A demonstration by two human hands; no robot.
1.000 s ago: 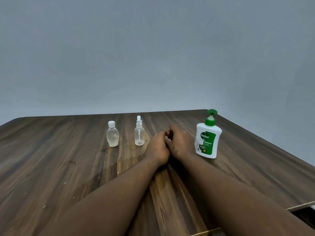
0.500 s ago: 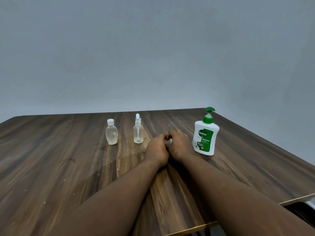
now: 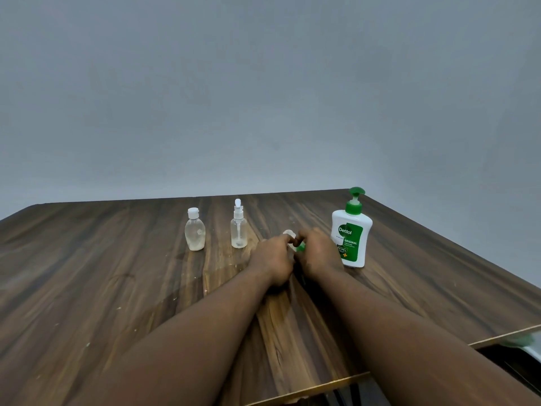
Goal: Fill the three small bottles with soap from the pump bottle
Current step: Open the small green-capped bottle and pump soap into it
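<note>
A white pump bottle (image 3: 350,235) with a green pump head and label stands on the wooden table (image 3: 102,282) at the right. Two small clear bottles stand further left: a capped one (image 3: 194,230) and a spray-top one (image 3: 239,227). Between my hands is a third small bottle (image 3: 290,236), mostly hidden; only its pale top and a bit of green show. My left hand (image 3: 273,259) and my right hand (image 3: 317,253) both curl around it, just left of the pump bottle.
A grey wall rises behind the table. The table's near edge runs along the bottom right (image 3: 307,388), with a dark gap and something green (image 3: 524,342) beyond it.
My hands stay together at the same place on the table. The top of the small bottle now shows between my fingers. The camera has tilted slightly.
</note>
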